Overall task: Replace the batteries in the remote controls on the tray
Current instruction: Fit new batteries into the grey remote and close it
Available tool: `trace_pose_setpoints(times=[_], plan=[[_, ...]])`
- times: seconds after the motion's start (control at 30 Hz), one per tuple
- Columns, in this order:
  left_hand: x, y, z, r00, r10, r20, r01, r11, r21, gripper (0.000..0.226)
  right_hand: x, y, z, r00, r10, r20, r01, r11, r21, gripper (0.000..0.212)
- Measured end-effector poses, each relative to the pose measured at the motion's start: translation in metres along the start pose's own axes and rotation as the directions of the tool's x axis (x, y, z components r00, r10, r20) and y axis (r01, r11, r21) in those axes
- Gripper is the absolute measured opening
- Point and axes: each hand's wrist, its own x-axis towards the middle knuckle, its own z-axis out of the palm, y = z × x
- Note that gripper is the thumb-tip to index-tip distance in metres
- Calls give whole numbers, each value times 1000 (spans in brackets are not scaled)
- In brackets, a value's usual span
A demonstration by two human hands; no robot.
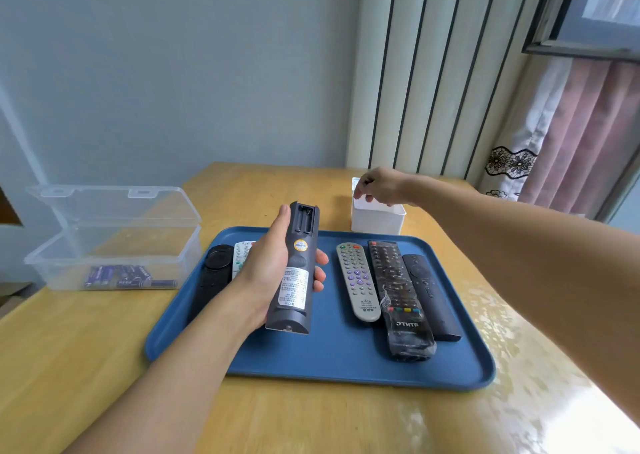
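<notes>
1. While the left hand (273,263) grips a dark remote (292,273) above the blue tray (311,356), the remote lies back-side up with its battery compartment (304,221) uncovered and showing no batteries.
2. Thumb along the remote's left edge, fingertips curled round the right edge.
3. Reaching over the white box (377,219) behind the tray, the right hand (379,186) points its fingers down into the opening; whether they pinch anything cannot be told.
4. On the tray's right part lie a grey remote (358,282), a black remote in clear wrap (398,298) and a slim black remote (429,298), side by side.
5. Left of the held remote, partly hidden by the wrist, lie a black remote (213,277) and a white remote (241,254).
6. On the wooden worktop (86,343), left of the tray, stands a clear plastic box (114,242), lid up, with purple batteries (128,277) inside.
</notes>
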Motion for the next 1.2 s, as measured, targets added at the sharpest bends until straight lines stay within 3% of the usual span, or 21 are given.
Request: trace_pose_setpoints(times=[0.17,0.3,0.37,0.43,0.53,0.67,0.83,0.9,0.97,1.1,1.2], plan=[[4,0,-2,1000,4,-19,-4,1000,-19,62,-11,8,1,983,-104,-153,81,985,-151,31],[3,1,0,1000,1,-13,-1,1000,-8,63,-49,8,3,906,-214,-365,204,977,-67,26],[1,1,3,1000,3,-6,-3,1000,4,62,-75,2,10,896,-220,-386,232,973,-16,42],[-1,0,7,1000,12,-5,-12,1000,18,61,-101,-7,18,925,-207,-320,242,968,72,49],[-2,-1,10,1000,16,4,-16,1000,-3,59,-125,-18,31,980,-150,-130,194,869,455,47],[-3,1,4,998,38,-43,-38,999,-14,52,-141,-29,46,987,-157,-35,146,775,615,33],[-7,13,-5,977,157,-145,-162,986,-27,26,-141,-50,52,995,-93,34,47,741,670,24],[-12,26,-22,953,226,-204,-221,974,46,21,-138,-69,54,995,-90,34,45,747,663,22],[-22,42,-49,946,260,-194,-228,958,173,23,-135,-92,57,987,-147,58,73,748,660,19],[-55,61,-109,979,202,-41,-165,887,431,26,-126,-135,72,947,-309,91,172,723,670,19],[-76,67,-159,962,241,-127,-136,831,540,20,-120,-174,96,904,-413,106,291,779,555,21]])
